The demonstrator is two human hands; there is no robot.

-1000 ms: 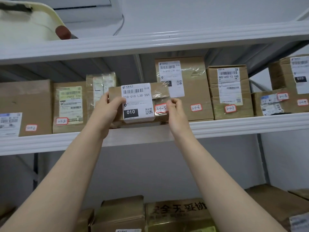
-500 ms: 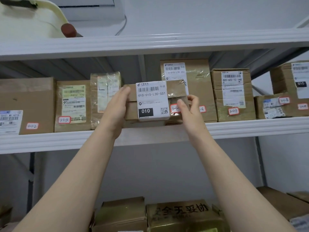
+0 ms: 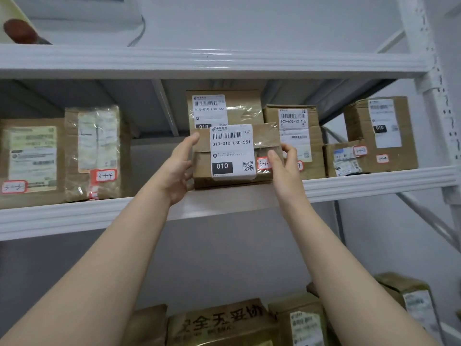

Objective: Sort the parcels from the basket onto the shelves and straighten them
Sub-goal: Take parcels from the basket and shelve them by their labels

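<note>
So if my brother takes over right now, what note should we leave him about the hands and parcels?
Left grip: fingers straight, pressing the left end of the 010 parcel.
Right grip: pinches its right end.
The parcel is at the front of the middle shelf, before a taller parcel; a gap lies left of it, up to the 3-1-4 parcel.
Done: parcel brought to the shelf.
To do: push it in, square it, let go. Basket not in view.

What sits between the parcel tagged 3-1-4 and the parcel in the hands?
No parcel: in the head view, only the left hand on the held parcel's left side, with bare shelf up to the 3-1-4 parcel.
</note>
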